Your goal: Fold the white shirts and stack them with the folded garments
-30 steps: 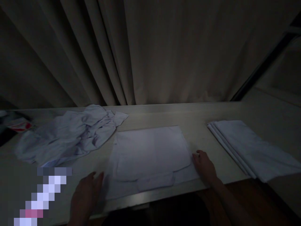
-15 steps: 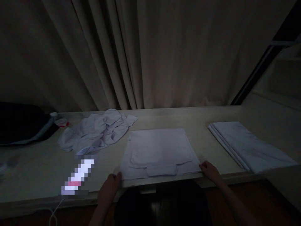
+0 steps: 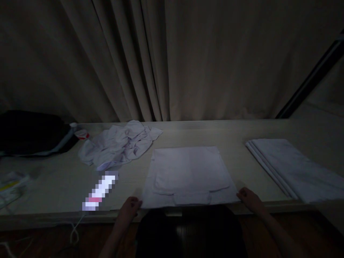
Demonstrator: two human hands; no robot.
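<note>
A white garment (image 3: 188,168), probably a shirt, is spread as a flat, partly folded rectangle at the table's front edge. Folded layers and a narrow strip show along its near side. My left hand (image 3: 131,206) pinches the near left corner, fingers closed on the fabric. At the near right corner my right hand (image 3: 246,196) grips the cloth in the same way. Both hands sit low, close to the table's edge, with my dark-clothed legs below.
Left of the garment lies a crumpled white cloth (image 3: 120,143), with a lit, pixelated phone-like object (image 3: 100,191) and its cable nearer me. A folded white stack (image 3: 290,165) rests at right. A dark bundle (image 3: 34,132) sits far left; a curtain (image 3: 204,64) hangs behind.
The view has shifted, so everything appears a little farther right. Both hands keep hold of the garment's near corners, and its near edge looks pulled straighter.
</note>
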